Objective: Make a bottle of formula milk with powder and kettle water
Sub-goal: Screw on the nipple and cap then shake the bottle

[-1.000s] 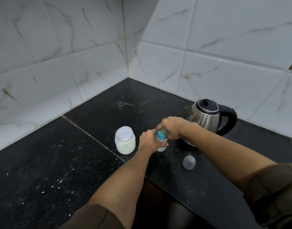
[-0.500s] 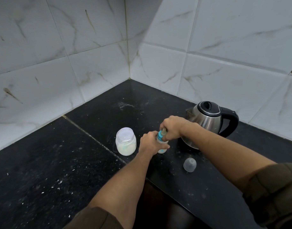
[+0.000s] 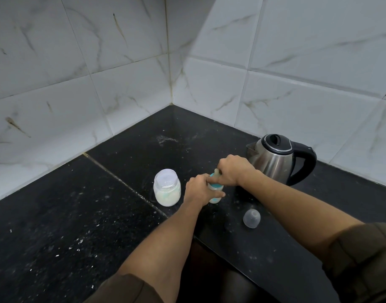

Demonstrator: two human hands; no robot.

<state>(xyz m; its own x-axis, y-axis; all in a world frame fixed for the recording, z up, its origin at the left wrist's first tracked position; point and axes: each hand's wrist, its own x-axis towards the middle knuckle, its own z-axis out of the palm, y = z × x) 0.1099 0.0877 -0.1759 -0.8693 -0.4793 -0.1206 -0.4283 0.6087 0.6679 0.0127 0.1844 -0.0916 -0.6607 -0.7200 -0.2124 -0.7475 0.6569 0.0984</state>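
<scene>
black counter [image 3: 56,215]: jar [image 3: 166,189], bottle [image 3: 215,189], cap [image 3: 251,218], kettle [image 3: 272,162]

We see dark olive-brown sleeves: left sleeve [image 3: 130,289] ends near elbow, right sleeve [image 3: 362,265] bunches in creases, stitched seam visible; forearms [image 3: 165,237] bare below both.

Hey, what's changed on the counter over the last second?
Hardly anything. The left hand still grips the baby bottle, and the right hand still holds its teat, having shifted slightly so a little more of it shows. The powder jar, kettle and clear cap stayed put on the counter.
</scene>
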